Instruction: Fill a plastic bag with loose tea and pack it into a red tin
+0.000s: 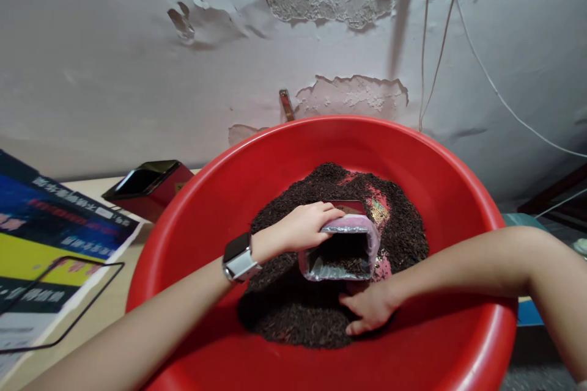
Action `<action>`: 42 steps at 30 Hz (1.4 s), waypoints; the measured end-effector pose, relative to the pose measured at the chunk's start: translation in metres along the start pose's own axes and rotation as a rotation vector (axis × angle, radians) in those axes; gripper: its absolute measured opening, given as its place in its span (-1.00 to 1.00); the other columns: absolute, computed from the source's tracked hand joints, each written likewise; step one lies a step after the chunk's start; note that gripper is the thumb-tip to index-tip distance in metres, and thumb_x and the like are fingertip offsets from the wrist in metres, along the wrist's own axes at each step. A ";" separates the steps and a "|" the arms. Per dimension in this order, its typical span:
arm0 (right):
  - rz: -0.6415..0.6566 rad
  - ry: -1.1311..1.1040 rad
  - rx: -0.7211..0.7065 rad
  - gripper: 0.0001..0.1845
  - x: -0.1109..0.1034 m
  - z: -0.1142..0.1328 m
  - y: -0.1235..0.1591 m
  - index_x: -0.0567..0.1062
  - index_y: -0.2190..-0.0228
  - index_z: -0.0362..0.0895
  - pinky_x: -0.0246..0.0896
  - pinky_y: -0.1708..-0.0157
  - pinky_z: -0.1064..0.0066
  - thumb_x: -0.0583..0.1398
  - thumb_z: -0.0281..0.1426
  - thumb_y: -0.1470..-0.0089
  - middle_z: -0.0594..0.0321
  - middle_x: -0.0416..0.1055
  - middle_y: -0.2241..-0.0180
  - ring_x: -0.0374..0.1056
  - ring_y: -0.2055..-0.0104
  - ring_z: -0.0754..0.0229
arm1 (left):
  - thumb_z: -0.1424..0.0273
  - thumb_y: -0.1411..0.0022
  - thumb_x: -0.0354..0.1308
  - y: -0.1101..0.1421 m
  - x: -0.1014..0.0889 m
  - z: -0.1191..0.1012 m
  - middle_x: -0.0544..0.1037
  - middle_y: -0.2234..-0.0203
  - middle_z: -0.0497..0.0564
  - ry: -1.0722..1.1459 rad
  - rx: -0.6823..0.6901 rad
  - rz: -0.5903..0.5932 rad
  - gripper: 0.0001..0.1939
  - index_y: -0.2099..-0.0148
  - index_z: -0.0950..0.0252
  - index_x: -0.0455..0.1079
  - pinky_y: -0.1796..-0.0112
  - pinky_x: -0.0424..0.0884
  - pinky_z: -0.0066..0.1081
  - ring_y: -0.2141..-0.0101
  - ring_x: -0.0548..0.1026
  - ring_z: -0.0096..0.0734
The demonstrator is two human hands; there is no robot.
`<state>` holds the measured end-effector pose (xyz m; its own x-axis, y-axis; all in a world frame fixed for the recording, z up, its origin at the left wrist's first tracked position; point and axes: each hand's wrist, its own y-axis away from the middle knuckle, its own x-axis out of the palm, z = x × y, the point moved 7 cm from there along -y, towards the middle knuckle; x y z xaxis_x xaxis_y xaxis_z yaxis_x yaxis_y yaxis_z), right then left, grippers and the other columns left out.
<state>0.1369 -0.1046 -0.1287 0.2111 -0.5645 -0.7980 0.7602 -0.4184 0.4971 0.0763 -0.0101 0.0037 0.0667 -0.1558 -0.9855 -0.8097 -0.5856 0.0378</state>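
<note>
A big red plastic basin [220, 183] holds a heap of dark loose tea leaves [293, 311]. My left hand [302, 227], with a watch on the wrist, grips the top edge of an open foil pouch [339, 253] lying on its side on the heap, its mouth toward me and some leaves inside. My right hand [369, 311] rests on the leaves just below the pouch mouth, fingers curled against the heap and pressed together.
A dark red box with a glossy black lid [149, 186] stands left of the basin. Printed posters [50, 238] and a thin black wire frame [68, 299] lie at the left. A peeling wall with white cables [440, 43] rises behind.
</note>
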 end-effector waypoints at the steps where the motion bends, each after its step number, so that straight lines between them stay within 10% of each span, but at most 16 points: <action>1: 0.043 -0.015 0.016 -0.29 0.003 0.003 0.001 0.21 -0.06 -0.36 0.29 0.25 0.19 0.05 -0.10 -0.02 -0.28 0.27 0.03 0.32 0.06 -0.12 | 0.44 -0.10 -0.03 0.000 0.000 0.000 0.41 0.10 0.02 0.002 -0.002 -0.001 -0.56 -0.07 0.18 0.24 0.09 0.29 -0.35 0.11 0.37 -0.29; 8: -0.112 0.361 -0.296 -0.62 -0.031 0.060 0.019 0.39 0.19 -0.16 0.14 0.64 0.39 -0.02 -0.17 -0.13 0.13 0.44 0.46 0.39 0.52 0.12 | 0.45 -0.09 -0.02 0.000 -0.002 -0.001 0.41 0.09 0.03 0.000 -0.015 0.002 -0.56 -0.06 0.19 0.25 0.09 0.30 -0.35 0.10 0.38 -0.30; 14: -0.641 0.794 -0.289 -0.72 -0.102 0.069 0.043 0.30 0.16 -0.23 0.10 0.59 0.40 -0.10 -0.55 -0.12 0.09 0.36 0.36 0.32 0.43 0.21 | 0.44 -0.10 -0.01 0.001 -0.002 -0.001 0.42 0.10 0.04 0.000 -0.026 -0.017 -0.57 -0.05 0.20 0.27 0.10 0.30 -0.36 0.10 0.39 -0.30; 18: -0.732 0.886 -0.345 -0.74 -0.103 0.073 0.048 0.33 0.22 -0.23 0.15 0.34 0.24 -0.10 -0.53 -0.14 0.03 0.34 0.27 0.28 0.27 0.14 | 0.43 -0.09 0.00 0.000 -0.002 -0.001 0.41 0.09 0.03 -0.013 -0.028 -0.009 -0.57 -0.05 0.20 0.27 0.09 0.30 -0.36 0.10 0.38 -0.29; 22: -0.553 0.666 -0.675 -0.74 -0.055 0.087 0.045 0.37 0.28 -0.13 0.13 0.36 0.34 -0.10 -0.42 -0.18 0.17 0.32 0.27 0.26 0.27 0.21 | 0.43 -0.10 -0.01 0.000 -0.002 -0.001 0.41 0.10 0.02 -0.027 0.001 -0.021 -0.56 -0.07 0.17 0.25 0.09 0.29 -0.36 0.11 0.38 -0.29; 29: -0.007 0.436 -0.205 -0.50 0.002 0.025 0.010 0.32 0.07 -0.22 0.22 0.47 0.29 0.11 -0.17 -0.02 -0.10 0.36 0.16 0.38 0.24 -0.02 | 0.45 -0.09 -0.02 0.000 0.000 -0.001 0.41 0.08 0.02 -0.019 0.002 -0.001 -0.55 -0.07 0.17 0.25 0.10 0.29 -0.35 0.11 0.38 -0.28; 36: 0.221 0.203 -0.064 -0.49 0.008 0.026 0.008 0.28 0.02 -0.29 0.15 0.63 0.39 0.01 -0.21 -0.09 -0.08 0.46 0.32 0.43 0.36 0.00 | 0.44 -0.08 -0.02 0.000 -0.001 -0.002 0.40 0.09 0.02 -0.034 0.000 0.009 -0.54 -0.07 0.17 0.24 0.10 0.30 -0.37 0.10 0.38 -0.28; 42: 0.062 0.374 -0.261 -0.58 -0.033 0.067 0.023 0.33 0.11 -0.20 0.11 0.63 0.39 0.03 -0.18 -0.10 0.12 0.47 0.46 0.42 0.47 0.10 | 0.45 -0.08 -0.03 0.001 -0.003 -0.004 0.40 0.09 0.04 -0.040 -0.003 0.020 -0.55 -0.07 0.20 0.25 0.11 0.31 -0.35 0.10 0.38 -0.27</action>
<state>0.1060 -0.1435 -0.0683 0.4321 -0.2675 -0.8612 0.8582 -0.1713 0.4839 0.0777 -0.0134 0.0075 0.0271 -0.1355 -0.9904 -0.8089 -0.5851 0.0579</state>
